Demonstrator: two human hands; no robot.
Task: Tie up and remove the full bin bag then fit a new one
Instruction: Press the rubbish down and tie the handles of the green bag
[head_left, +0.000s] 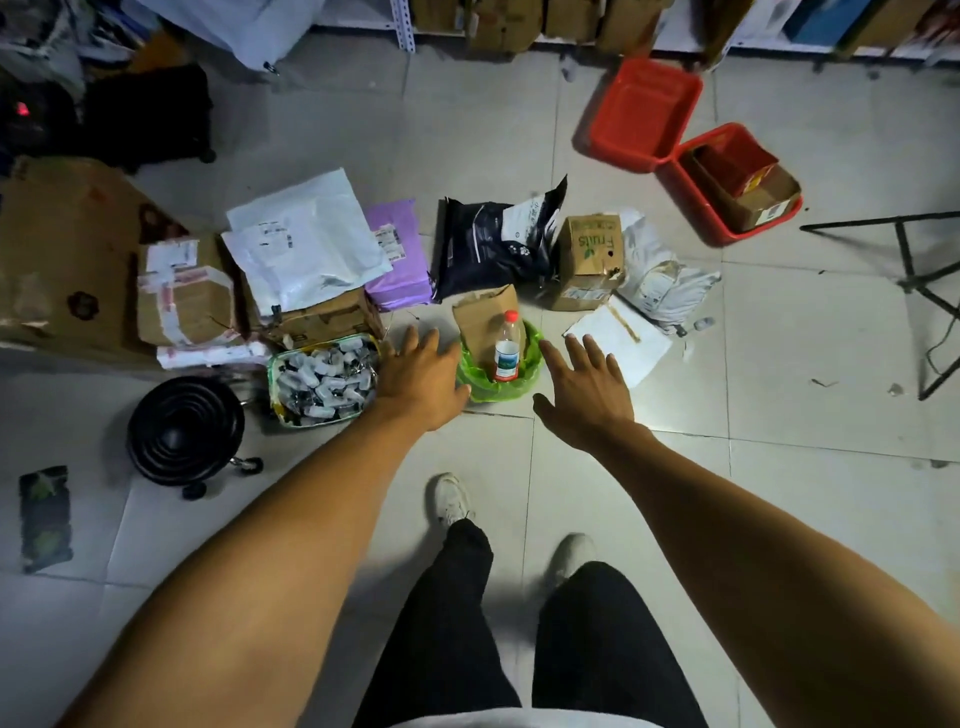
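Now both hands reach spread and empty, left hand (423, 374) at nine o'clock, right hand (584, 387) at three o'clock of the green bin bag (491, 387) on the floor. Best gather its rim evenly around the bottle (508, 348) and cardboard (483, 319) before knotting.

Dim, uneven light — brightest on the floor tiles (675, 415) at right; corners dark, edges bowed by wide-angle distortion.
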